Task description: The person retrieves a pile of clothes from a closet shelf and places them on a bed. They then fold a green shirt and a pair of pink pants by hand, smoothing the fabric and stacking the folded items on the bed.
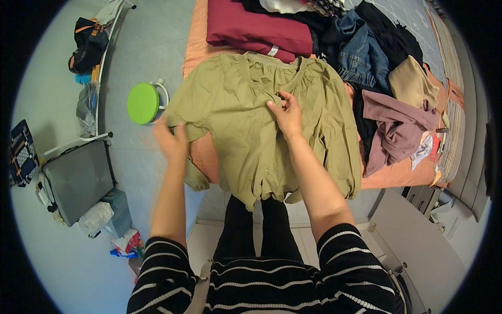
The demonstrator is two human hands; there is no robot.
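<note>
An olive-green long-sleeved blouse (238,118) with a gathered neckline lies spread on the edge of a bed, its collar pointing away from me. Its lower hem hangs over the near edge. My right hand (286,116) pinches the cloth of the front opening, just below the neckline, between thumb and fingers. At the sleeve on the left side is my left hand (171,138), smeared by motion, so whether its fingers grip the cloth cannot be made out. That sleeve's cuff (196,179) dangles below the bed edge.
Behind the blouse lies a folded dark-red cloth bundle (256,29). Denim (361,49), black, beige and mauve (395,128) clothes are heaped to the right on the orange bed cover (389,175). A green-topped stool (143,103) and a grey suitcase (81,180) stand at left.
</note>
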